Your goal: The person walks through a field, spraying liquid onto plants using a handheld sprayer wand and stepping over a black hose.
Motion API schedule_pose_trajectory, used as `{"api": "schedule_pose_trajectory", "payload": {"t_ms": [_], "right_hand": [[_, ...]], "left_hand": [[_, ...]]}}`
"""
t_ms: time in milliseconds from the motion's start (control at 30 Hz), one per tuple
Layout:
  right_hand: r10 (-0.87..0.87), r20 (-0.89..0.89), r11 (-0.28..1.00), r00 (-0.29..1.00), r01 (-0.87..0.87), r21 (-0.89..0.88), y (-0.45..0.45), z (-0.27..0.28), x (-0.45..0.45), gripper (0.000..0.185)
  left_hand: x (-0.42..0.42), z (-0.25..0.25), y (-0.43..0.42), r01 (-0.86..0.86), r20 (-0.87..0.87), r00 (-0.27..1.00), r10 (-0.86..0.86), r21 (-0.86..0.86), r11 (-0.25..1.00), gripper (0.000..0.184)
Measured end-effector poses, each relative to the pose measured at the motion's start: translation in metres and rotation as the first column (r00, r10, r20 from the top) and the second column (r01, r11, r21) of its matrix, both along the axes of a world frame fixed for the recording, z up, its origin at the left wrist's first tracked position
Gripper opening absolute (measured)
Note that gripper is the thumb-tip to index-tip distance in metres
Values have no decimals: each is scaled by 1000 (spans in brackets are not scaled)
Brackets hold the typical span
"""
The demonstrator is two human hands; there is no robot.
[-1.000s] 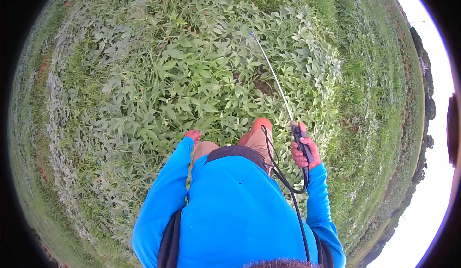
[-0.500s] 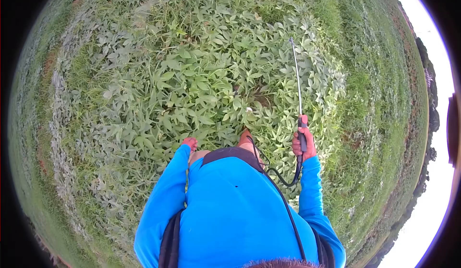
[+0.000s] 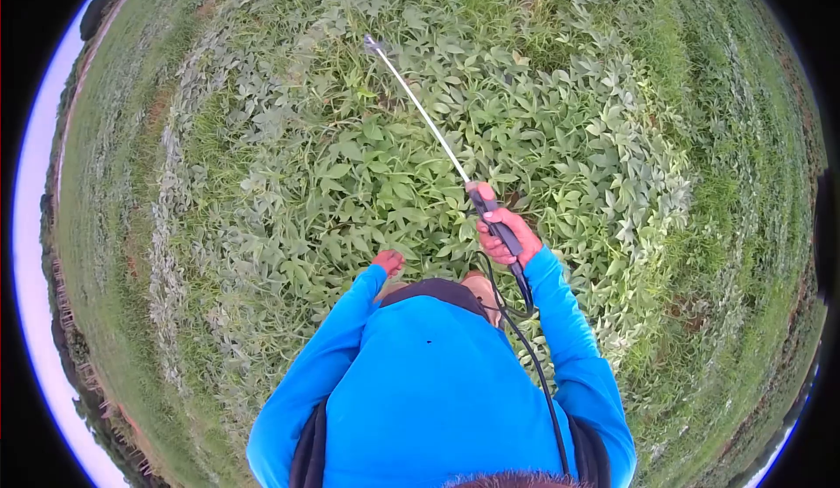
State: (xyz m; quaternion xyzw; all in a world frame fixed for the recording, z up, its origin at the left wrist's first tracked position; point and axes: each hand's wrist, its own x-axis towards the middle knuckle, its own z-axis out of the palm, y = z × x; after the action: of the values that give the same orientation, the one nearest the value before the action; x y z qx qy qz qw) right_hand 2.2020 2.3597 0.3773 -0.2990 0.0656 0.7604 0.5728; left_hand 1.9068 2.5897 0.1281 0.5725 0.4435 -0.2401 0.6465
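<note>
My right hand point(image 3: 507, 236) is wrapped around the dark grip of a sprayer wand point(image 3: 423, 113). Its thin metal tube slants up and to the left, with the nozzle end point(image 3: 373, 43) above the leaves. From the grip's lower end a black hose point(image 3: 544, 383) loops down and runs along the right side of my blue shirt. My left hand point(image 3: 391, 262) hangs low beside my waist, fingers curled in with nothing visible in them. Leafy green plants point(image 3: 385, 173) surround both hands.
Dense broad-leaved plants cover the ground ahead, mixed with tall grass point(image 3: 665, 50). Reddish soil point(image 3: 136, 265) shows in small patches at the left. Dark straps point(image 3: 308, 440) lie by both my shoulders. Trees point(image 3: 103, 2) line the far edge.
My right hand has moved left and slightly up, and the wand has swung from near upright to a leftward slant. My left hand has shifted right in view. The view has turned.
</note>
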Motion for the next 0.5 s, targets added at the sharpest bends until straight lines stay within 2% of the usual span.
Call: {"api": "schedule_pose_trajectory", "payload": {"t_ms": [67, 200, 233, 333, 500], "right_hand": [[64, -28, 996, 998, -62, 62, 35, -6, 10, 29], [113, 84, 976, 990, -127, 180, 100, -1, 22, 31], [95, 76, 977, 993, -107, 183, 112, -1, 24, 31], [63, 49, 972, 997, -73, 225, 140, 2, 24, 28], [-156, 115, 982, 981, 142, 124, 150, -5, 16, 33]], "left_hand": [[2, 7, 9, 45, -2, 999, -45, 32, 998, 28], [-12, 20, 19, -48, -68, 996, 52, 64, 997, 29], [-21, 21, 22, -99, -72, 992, 103, 63, 993, 28], [-42, 27, 27, -69, -175, 981, 87, 109, 992, 27], [-88, 24, 27, -97, -197, 974, 111, 82, 992, 27]]}}
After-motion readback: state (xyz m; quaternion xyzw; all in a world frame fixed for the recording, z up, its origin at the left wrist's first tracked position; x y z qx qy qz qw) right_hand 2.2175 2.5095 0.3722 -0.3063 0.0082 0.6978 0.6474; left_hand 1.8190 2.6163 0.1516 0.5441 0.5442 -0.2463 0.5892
